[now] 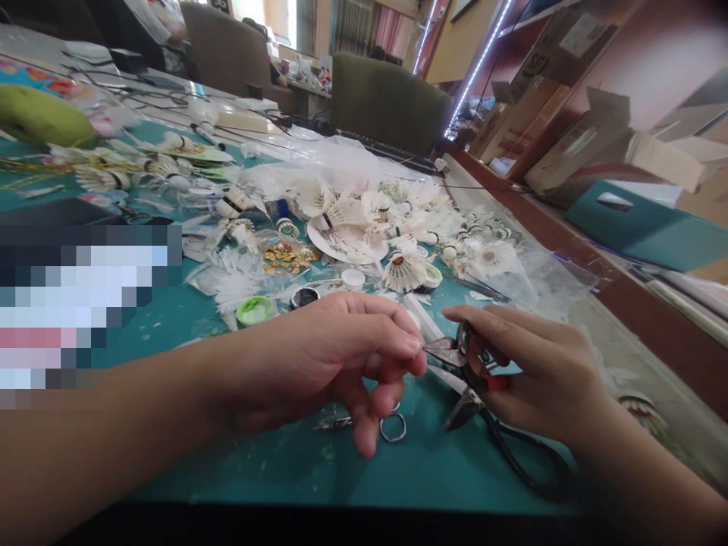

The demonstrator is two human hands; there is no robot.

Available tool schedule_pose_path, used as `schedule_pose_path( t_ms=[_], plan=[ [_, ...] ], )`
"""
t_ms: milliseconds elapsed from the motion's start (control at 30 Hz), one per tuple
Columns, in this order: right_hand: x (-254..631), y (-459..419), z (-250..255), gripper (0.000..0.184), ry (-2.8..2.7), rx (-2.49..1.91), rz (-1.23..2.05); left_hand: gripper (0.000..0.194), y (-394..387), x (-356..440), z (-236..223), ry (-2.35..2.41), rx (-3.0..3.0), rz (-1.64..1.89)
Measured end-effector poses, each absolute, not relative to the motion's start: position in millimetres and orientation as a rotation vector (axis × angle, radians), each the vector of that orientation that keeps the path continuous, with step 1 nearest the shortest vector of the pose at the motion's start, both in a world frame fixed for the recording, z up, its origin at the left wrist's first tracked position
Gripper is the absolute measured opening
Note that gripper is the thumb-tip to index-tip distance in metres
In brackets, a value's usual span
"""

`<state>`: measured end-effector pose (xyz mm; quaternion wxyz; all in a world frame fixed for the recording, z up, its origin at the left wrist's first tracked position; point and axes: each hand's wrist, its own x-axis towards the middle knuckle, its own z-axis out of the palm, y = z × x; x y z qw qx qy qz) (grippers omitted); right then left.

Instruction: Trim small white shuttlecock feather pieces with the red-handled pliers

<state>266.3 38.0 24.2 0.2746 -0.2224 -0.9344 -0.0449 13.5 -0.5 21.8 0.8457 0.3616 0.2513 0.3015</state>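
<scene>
My left hand (353, 341) is closed in a pinch, thumb against forefinger. Whatever sits between those fingertips is too small to make out. My right hand (535, 364) grips small pliers (447, 350) with dark and red handles, their jaws pointing left and meeting the left fingertips. Black-handled scissors (475, 398) with parted blades lie on the green mat under the right hand. Small silver scissors (393, 427) lie below my left hand, partly hidden by its fingers.
White feather shuttlecocks (403, 265) crowd the mat's far half. Nearby are a white plate (324, 246), gold-coloured pieces (284, 259), an open green pot (254, 309) and a black pot (305, 297). Cardboard boxes (580, 152) stand at the right. Chairs (390, 98) are behind.
</scene>
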Motion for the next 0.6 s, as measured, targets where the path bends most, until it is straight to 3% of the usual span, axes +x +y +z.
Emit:
schedule_pose_path(
  t_ms=[600],
  plan=[
    [270.0,39.9,24.5,0.035,-2.528,-0.601,-0.164,0.014,-0.1,13.7,25.2,0.614,0.784,0.692]
  ],
)
